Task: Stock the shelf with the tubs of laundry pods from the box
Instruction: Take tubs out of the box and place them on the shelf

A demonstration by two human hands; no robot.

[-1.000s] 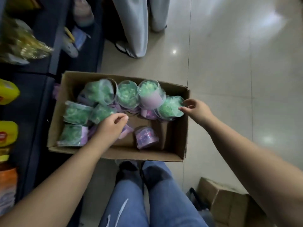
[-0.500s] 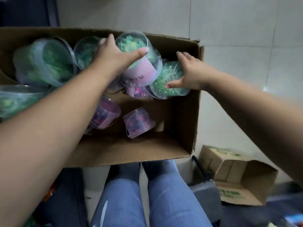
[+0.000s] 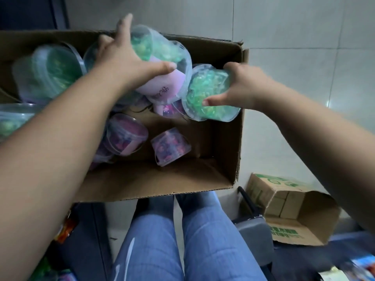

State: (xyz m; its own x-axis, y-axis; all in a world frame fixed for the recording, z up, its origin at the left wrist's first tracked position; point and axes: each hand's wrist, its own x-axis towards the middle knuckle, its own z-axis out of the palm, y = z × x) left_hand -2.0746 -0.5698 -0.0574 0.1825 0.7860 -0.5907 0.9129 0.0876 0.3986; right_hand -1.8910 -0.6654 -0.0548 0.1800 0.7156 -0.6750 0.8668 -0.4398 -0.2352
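An open cardboard box (image 3: pixel 229 126) on the floor holds several clear tubs of laundry pods. My left hand (image 3: pixel 129 59) grips a tub of green pods with a pink label (image 3: pixel 162 63), lifted and tilted above the others. My right hand (image 3: pixel 241 88) grips a second tub of green pods (image 3: pixel 205 92) at the box's right wall, thumb across its side. More green tubs (image 3: pixel 48 74) lie at the left of the box. Two purple tubs (image 3: pixel 125 134) (image 3: pixel 170 146) lie on their sides on the box floor.
A smaller torn cardboard box with green print (image 3: pixel 292 211) lies on the floor at lower right. My knees in blue jeans (image 3: pixel 182 240) are below the big box. Dark shelving (image 3: pixel 26 11) stands at upper left. Pale floor tiles (image 3: pixel 304 47) spread to the right.
Both hands reached into the box and closed round green tubs. The left tub has risen and tilted; the right tub has lifted off the pile. The camera moved closer to the box.
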